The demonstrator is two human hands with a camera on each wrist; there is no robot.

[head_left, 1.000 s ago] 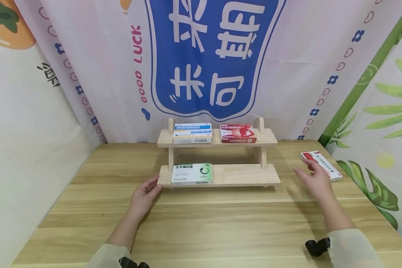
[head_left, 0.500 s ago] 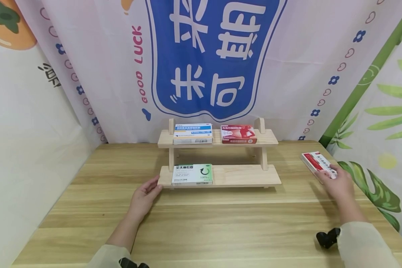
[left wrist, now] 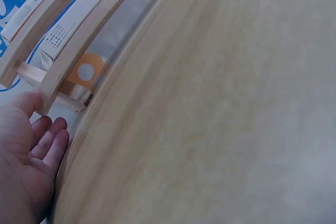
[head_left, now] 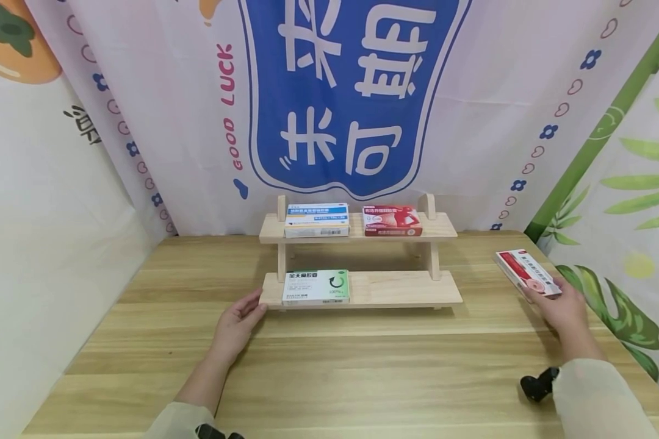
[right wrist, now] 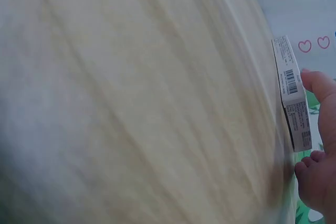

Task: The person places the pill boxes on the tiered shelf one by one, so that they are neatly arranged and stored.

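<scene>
My right hand [head_left: 564,311] grips the near end of a white-and-red medicine box [head_left: 527,273] at the table's right side. The thumb lies along the box's near-left edge; the other fingers are partly hidden behind it. In the right wrist view, the printed barcode sides of that box [right wrist: 291,93] face the camera. At the left end of a two-tier wooden shelf [head_left: 401,286], my left hand [head_left: 236,323] holds the lower board's corner. The left wrist view has the thumb against the board's end, with the other fingers [left wrist: 50,140] loosely bent below.
A white-and-green medicine box [head_left: 315,286] lies on the lower tier's left part. On the upper tier are a blue-and-white box [head_left: 316,219] at left and a red box [head_left: 392,220] at right. A printed cloth [head_left: 472,122] hangs behind the wooden table [head_left: 362,372].
My right hand has moved right and taken hold of the white-and-red medicine box, whose near end now looks slightly shifted. The left hand stays at the shelf's corner.
</scene>
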